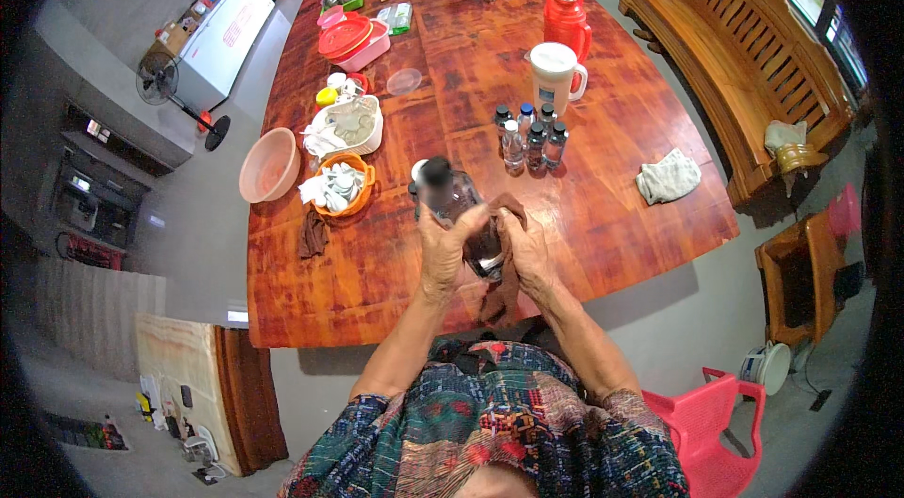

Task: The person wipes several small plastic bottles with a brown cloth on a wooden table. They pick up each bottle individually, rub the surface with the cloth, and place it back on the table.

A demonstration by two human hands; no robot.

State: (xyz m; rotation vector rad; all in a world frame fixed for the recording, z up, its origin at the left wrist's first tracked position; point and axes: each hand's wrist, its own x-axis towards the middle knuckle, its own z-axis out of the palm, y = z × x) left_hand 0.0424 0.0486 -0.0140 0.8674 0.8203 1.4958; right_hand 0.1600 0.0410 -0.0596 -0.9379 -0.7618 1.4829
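Observation:
My left hand grips a clear bottle with a dark cap, held tilted over the near edge of the long wooden table. My right hand presses a dark brown cloth against the bottle's lower end; the cloth hangs down below my fingers. A cluster of several small clear bottles with dark caps stands just beyond, slightly to the right.
An orange basket of white cups, a pink bowl, a white dish, a white jug, a red flask, a grey rag and a brown cloth are on the table. A wooden bench stands on the right, a pink chair nearby.

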